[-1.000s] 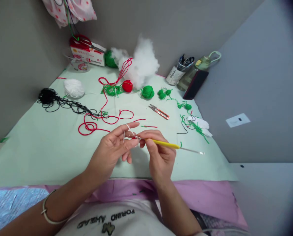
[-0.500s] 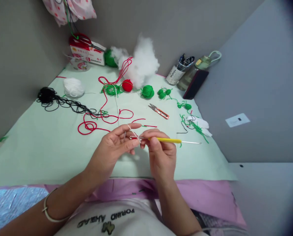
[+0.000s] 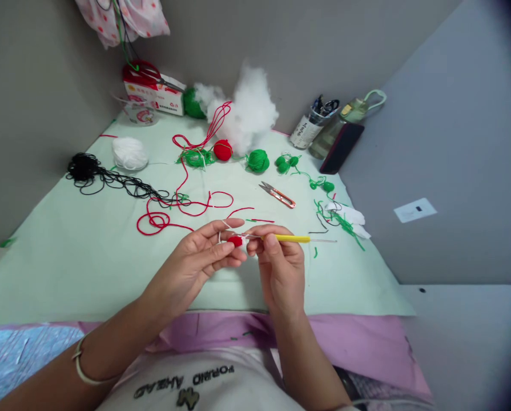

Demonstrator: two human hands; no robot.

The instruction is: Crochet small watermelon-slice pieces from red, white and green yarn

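Note:
Between the thumb and fingers of my left hand [image 3: 204, 245] is a small red and white crochet piece [image 3: 235, 241], its red side now facing up. White yarn loops over my left index finger. My right hand [image 3: 281, 260] grips a crochet hook [image 3: 292, 238] by its yellow handle. The hook's metal tip points left and meets the top of the crochet piece; the exact stitch is too small to make out. Behind my hands lie loose loops of red yarn [image 3: 152, 224].
Thread snips [image 3: 277, 194] lie beyond my hands. Further back are a red yarn ball [image 3: 223, 149], a green yarn ball [image 3: 257, 161], a white yarn ball [image 3: 129, 153], black yarn [image 3: 83, 166] and white stuffing [image 3: 255, 108]. A bottle [image 3: 324, 140] and a phone [image 3: 342, 148] stand at the right.
The crochet piece has turned so that more of its red shows. The hook has shifted left and tilted nearer to level. The white yarn behind my left hand hangs less distinctly.

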